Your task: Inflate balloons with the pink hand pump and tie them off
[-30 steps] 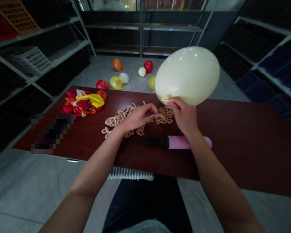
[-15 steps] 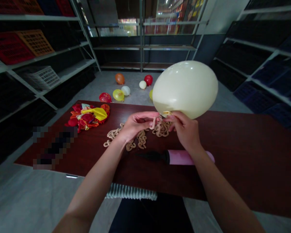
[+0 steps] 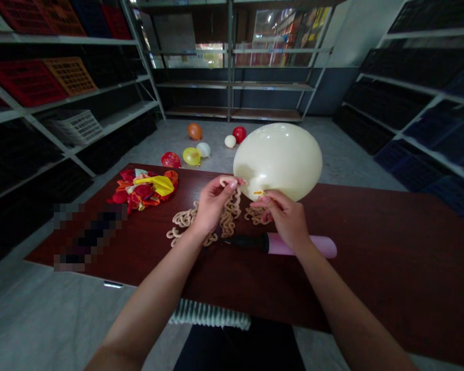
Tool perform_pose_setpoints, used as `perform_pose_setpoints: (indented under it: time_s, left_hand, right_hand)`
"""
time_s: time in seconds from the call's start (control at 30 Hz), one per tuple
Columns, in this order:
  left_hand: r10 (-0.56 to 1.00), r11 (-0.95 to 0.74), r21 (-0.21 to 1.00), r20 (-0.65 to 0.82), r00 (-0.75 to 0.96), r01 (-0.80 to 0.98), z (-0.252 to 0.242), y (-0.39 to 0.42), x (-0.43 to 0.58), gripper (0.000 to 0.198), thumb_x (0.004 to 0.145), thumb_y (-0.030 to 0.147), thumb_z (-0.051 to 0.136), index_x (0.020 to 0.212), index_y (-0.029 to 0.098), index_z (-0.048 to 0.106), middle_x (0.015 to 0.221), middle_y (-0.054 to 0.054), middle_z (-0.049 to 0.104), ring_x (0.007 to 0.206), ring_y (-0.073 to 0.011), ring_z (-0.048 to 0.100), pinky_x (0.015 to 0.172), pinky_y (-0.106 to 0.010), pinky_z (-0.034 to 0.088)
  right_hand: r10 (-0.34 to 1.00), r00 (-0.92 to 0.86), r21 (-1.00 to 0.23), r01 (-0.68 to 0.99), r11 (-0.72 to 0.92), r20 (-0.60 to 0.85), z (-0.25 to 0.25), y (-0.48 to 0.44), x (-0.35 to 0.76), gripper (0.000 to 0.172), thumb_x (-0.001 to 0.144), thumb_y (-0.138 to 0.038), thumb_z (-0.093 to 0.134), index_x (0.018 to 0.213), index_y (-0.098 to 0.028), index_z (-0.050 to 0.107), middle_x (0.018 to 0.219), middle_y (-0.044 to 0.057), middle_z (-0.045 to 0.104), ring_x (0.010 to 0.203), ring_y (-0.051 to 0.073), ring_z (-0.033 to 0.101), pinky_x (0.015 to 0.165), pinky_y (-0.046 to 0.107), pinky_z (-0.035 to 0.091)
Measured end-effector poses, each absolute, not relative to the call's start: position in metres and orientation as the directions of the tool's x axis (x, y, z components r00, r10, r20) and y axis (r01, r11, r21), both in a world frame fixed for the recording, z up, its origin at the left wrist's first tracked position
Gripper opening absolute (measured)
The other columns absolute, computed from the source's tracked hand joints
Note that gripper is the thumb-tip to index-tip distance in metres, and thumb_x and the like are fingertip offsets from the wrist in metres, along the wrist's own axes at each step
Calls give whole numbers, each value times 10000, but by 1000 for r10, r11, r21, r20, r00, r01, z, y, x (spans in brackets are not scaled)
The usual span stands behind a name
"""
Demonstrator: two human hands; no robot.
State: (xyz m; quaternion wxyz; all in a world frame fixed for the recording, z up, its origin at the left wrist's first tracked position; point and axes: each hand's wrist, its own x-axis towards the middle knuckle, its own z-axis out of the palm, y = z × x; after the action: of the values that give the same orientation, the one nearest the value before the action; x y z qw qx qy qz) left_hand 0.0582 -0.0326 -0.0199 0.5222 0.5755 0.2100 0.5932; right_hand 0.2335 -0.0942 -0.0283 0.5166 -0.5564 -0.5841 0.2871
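Observation:
A large inflated cream balloon [image 3: 280, 159] stands over the far side of the table. My right hand [image 3: 292, 219] pinches its neck, whose open mouth shows above the fingertips. A beige cord [image 3: 237, 196], bent in a loop, is gripped between the thumb and fingers of my left hand [image 3: 211, 206]. More curly beige cords [image 3: 183, 219] lie in heaps under and beside both hands. Beneath my right wrist a balloon hand pump [image 3: 325, 246] with a pink barrel and black nozzle rests on the table, partly covered by the wrist.
Uninflated balloons [image 3: 149, 188] in mixed colours are piled at the table's [image 3: 390, 247] left. A blurred-out dark object [image 3: 95, 234] lies nearby. Several small inflated balloons, among them an orange balloon [image 3: 195, 131], sit on the floor beyond. Shelves with crates [image 3: 25, 82] line the sides.
My hands have moved apart slightly, the left one leftward with the cord. The cream balloon has shifted left and lower in the view, partly because the camera has tilted up.

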Motion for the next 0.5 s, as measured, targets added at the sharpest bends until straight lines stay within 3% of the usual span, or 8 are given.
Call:
perform_pose_setpoints:
  time_s: [0.1,0.23,0.3,0.37,0.5]
  left_hand:
    - [869,-269,869,405,285,-416,-21,-32,60,203,950,361,629,969,191,739,877,-41,694,732,-120,606,727,-248,495]
    - [793,-525,836,548,267,-158,-18,-36,58,197,964,328,607,1000,189,742,1039,-69,719,844,-144,641,773,-266,512]
    - [733,-658,753,637,239,11,-16,-42,55,221,944,306,641,1124,199,709,1041,-64,727,888,-152,661,793,-264,520]
    - [661,-749,652,721,208,118,-16,-48,52,265,909,277,691,1162,203,661,965,-36,731,782,-127,671,711,-227,519]
    - [429,-900,378,859,280,219,-17,-53,49,156,862,196,740,965,198,623,825,4,706,696,-111,658,649,-207,489]
  right_hand:
    - [956,136,-916,349,199,259,-33,-90,234,269,914,-493,557,899,-242,651,850,18,784,471,125,639,487,257,498]
    - [966,118,-925,335,179,229,-34,-90,233,282,917,-504,555,923,-243,662,862,23,784,472,130,641,482,262,499]
    - [966,96,-911,367,189,239,-33,-92,232,267,922,-487,556,943,-249,673,864,16,785,481,133,647,506,268,510]
    - [963,68,-880,426,209,262,-32,-94,230,235,930,-441,549,968,-256,690,865,4,785,503,133,660,550,270,524]
    - [950,-17,-769,583,262,311,-31,-97,227,212,929,-325,529,948,-268,732,691,-33,747,531,135,667,600,256,508]
